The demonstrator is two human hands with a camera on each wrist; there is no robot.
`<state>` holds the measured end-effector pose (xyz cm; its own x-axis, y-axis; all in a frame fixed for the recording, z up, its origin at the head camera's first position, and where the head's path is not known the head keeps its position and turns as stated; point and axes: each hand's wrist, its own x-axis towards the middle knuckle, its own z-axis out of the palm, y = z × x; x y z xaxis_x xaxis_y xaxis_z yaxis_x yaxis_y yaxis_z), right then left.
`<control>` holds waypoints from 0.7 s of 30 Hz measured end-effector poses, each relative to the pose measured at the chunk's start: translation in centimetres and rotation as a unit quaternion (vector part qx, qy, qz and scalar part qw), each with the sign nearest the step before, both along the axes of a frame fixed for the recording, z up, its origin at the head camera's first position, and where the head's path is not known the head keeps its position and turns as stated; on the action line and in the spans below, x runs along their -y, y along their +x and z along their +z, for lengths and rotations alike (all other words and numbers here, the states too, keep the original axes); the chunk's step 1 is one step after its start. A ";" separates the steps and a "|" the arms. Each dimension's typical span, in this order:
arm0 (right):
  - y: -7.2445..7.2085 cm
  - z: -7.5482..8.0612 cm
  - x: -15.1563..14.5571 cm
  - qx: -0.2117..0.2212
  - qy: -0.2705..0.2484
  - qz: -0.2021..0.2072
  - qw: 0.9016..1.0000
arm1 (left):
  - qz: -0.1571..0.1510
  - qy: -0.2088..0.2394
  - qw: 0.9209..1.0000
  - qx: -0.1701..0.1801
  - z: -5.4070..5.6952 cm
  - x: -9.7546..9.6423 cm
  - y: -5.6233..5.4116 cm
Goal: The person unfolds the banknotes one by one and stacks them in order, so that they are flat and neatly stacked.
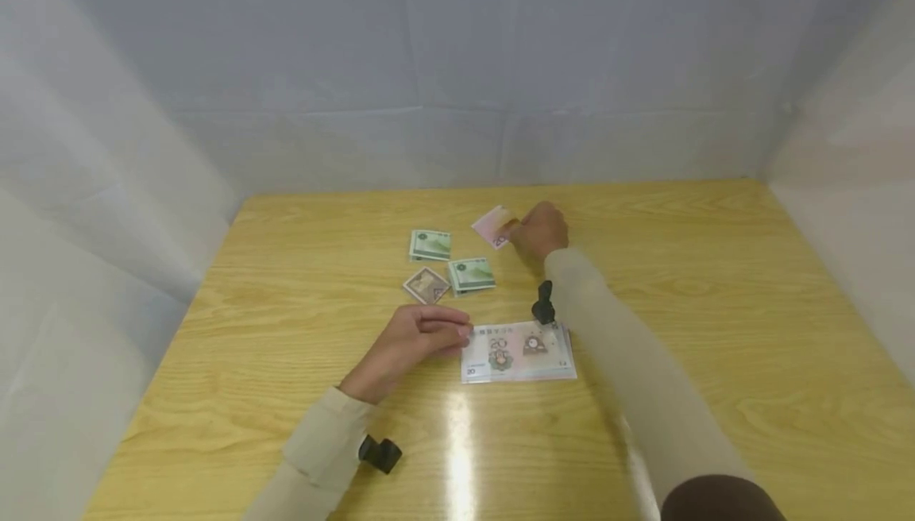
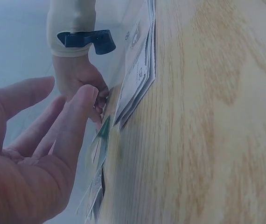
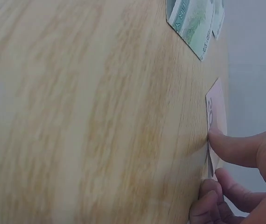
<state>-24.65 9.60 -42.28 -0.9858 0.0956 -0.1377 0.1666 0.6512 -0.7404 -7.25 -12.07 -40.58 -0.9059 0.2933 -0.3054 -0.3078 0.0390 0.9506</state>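
Right side passable, left obstructed

Right of the right hand's [image 1: 541, 231] grip, bare tabletop [image 1: 679, 243] allows passage up to the side curtain [image 1: 851, 211]. Left of it, folded green banknotes [image 1: 472, 273] and a folded brown banknote [image 1: 426, 286] obstruct. Nearer the wearer, the stacked 20 banknotes [image 1: 518, 360], left hand [image 1: 407, 342] and right sleeve [image 1: 643, 370] block.

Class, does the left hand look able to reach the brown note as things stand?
Probably yes: the left hand looks empty, and only bare tabletop shows between it and the brown note.
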 end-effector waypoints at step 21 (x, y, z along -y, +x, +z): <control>-1.2 -0.4 -2.5 -0.072 -0.025 0.015 0.997 | -0.001 -0.007 1.000 0.007 0.0 0.0 -0.2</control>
<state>-25.82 12.08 -42.63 -0.9981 0.0621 0.0007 0.0377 0.6153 -0.7874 -7.44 -12.03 -40.62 -0.9013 0.2897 -0.3220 -0.3207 0.0536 0.9457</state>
